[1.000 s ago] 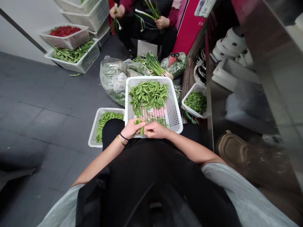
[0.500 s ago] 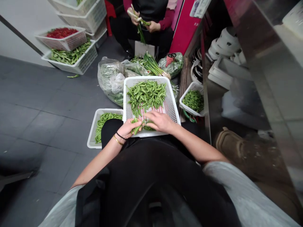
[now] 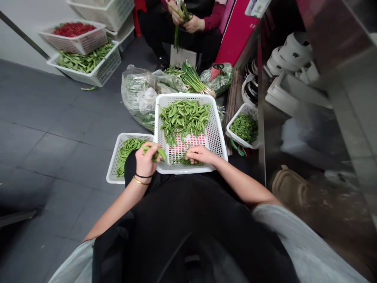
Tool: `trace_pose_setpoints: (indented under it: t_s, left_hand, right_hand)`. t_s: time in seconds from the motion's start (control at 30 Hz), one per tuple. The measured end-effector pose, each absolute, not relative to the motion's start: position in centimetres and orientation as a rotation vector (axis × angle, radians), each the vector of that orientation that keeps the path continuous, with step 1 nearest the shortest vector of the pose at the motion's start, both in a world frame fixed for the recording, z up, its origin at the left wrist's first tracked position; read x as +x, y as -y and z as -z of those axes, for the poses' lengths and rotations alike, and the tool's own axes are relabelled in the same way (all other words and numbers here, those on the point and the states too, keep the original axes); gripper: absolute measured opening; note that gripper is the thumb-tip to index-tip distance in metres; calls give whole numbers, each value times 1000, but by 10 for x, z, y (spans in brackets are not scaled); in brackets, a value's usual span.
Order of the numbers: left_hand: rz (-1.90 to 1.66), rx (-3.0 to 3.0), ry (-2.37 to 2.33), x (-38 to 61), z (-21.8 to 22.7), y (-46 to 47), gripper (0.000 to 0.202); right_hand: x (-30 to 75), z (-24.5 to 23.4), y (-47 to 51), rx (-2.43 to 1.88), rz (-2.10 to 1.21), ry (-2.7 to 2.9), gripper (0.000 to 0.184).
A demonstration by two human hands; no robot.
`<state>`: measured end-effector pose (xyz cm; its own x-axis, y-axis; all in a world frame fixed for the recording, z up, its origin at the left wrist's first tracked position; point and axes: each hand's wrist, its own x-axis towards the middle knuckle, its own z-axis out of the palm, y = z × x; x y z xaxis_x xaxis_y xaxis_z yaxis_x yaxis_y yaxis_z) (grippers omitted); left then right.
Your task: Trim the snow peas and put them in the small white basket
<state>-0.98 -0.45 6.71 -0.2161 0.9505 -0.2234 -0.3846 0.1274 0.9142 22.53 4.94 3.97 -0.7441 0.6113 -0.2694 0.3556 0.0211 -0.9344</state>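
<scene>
A white plastic basket (image 3: 220, 135) rests on my lap, with a heap of green pea pods (image 3: 185, 118) at its far side. My left hand (image 3: 147, 157) is raised at the basket's left edge, closed around a few pea pods (image 3: 159, 152) that stick out past the fingers. Low over the near part of the basket, my right hand (image 3: 201, 155) has its fingers curled together; whatever they may hold is hidden. Small green trimmings (image 3: 185, 161) lie under and beside it. A second white basket (image 3: 113, 173) of pods stands on the floor by my left knee.
Plastic bags of greens (image 3: 137, 90) and spring onions (image 3: 194, 80) lie beyond the basket. A co-worker's hands (image 3: 193, 24) hold spring onions. At right are a small basket of leaves (image 3: 244, 127) and a metal shelf edge (image 3: 261, 118). Stacked crates (image 3: 98, 74) stand far left.
My left hand has moved left with the pea pods, away from my right hand, toward the floor basket. My right hand's fingers have curled in and sit slightly lower. The camera view has shifted slightly.
</scene>
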Motion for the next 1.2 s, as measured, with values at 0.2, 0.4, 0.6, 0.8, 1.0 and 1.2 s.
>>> trace_pose_setpoints:
  t_s: [0.2, 0.4, 0.6, 0.8, 1.0, 1.2]
  left_hand:
    - [-1222, 356, -871, -28, -52, -19, 15]
    - [-1028, 369, -848, -11, -44, -16, 27]
    - [-1017, 444, -1187, 2, -34, -19, 37]
    - [-1043, 472, -1141, 21, -34, -16, 35]
    - [-949, 390, -903, 18, -42, 0, 33]
    - [-745, 616, -791, 18, -49, 15, 29]
  right_hand:
    - [218, -24, -109, -1675, -1022, 2821, 37]
    - [169, 8, -140, -1941, -856, 2759, 32]
    - [184, -18, -105, -1680, -935, 2697, 20]
    - [194, -44, -43, -1151, -986, 2496, 14]
    - [195, -54, -15, -921, -828, 2251, 24]
    - [202, -79, -10, -858, -1661, 1965, 24]
